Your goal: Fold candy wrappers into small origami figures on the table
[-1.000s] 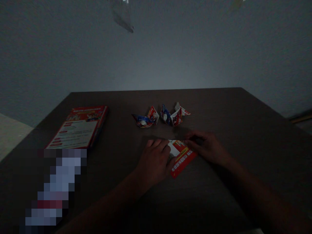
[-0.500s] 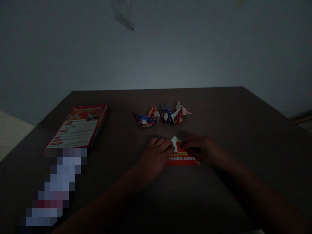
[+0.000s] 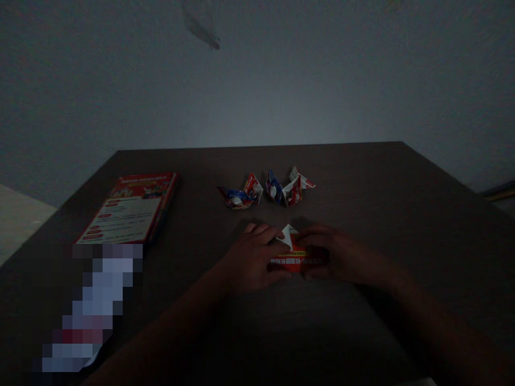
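Between my hands lies a folded sheet of red printed paper [image 3: 296, 261], with a white triangular flap at its top point. My left hand [image 3: 252, 258] grips its left side, with the fingers over the flap and the thumb at the bottom edge. On the right side, my right hand [image 3: 341, 254] has its fingers curled over the paper and its thumb at the lower edge. Just beyond are folded paper boats, one blue and red [image 3: 240, 199] and another with blue, red and white sides [image 3: 285, 193].
A stack of printed leaflets [image 3: 124, 214] lies on the left of the dark wooden table [image 3: 209, 161]. A pixelated patch covers something pale in front of the stack. Behind the table rises a plain wall [image 3: 301, 80].
Both thumbs have moved down to the paper's bottom edge, and my hands now cover its lower corners. The paper boats and the leaflets stay where they were.
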`<state>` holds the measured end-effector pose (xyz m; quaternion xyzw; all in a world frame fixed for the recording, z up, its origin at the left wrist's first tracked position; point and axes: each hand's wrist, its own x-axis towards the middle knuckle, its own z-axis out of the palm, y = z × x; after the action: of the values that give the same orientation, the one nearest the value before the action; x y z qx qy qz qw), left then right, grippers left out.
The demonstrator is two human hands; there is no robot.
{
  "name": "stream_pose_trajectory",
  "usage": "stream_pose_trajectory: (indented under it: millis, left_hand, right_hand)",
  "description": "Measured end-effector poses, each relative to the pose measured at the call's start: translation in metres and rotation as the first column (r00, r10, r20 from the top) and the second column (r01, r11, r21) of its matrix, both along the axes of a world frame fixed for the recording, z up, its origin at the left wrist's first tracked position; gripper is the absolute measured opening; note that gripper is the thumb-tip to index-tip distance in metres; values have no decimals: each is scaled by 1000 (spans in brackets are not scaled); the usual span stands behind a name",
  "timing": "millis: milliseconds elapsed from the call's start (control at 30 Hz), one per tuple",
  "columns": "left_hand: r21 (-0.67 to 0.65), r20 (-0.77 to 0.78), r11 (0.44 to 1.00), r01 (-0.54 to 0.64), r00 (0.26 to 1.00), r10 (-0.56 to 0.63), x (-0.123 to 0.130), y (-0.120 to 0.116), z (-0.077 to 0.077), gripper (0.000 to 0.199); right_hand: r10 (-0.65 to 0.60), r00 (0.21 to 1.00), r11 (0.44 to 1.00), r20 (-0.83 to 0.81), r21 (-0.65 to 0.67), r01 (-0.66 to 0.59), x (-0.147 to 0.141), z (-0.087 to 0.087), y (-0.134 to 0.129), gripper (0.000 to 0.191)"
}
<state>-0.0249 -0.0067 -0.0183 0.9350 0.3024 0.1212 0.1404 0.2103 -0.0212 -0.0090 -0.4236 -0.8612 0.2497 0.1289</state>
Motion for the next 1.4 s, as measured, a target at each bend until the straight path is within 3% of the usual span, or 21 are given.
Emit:
stream_pose_trajectory:
  millis: [733, 1033, 1400]
  left_hand:
    - [4, 24, 1000, 5, 1000, -5, 1, -2, 6, 32]
    - [31, 16, 999, -9, 1000, 8, 2, -2, 7, 31]
    - [36, -12, 999, -4, 1000, 4, 2, -3, 3, 36]
  right_hand:
    - [70, 991, 997, -111, -14, -72, 0, 12, 0, 20]
    - [63, 992, 998, -113, -4, -64, 0, 9, 1, 25]
    - [78, 995, 996, -57, 36, -76, -1, 5, 2, 17]
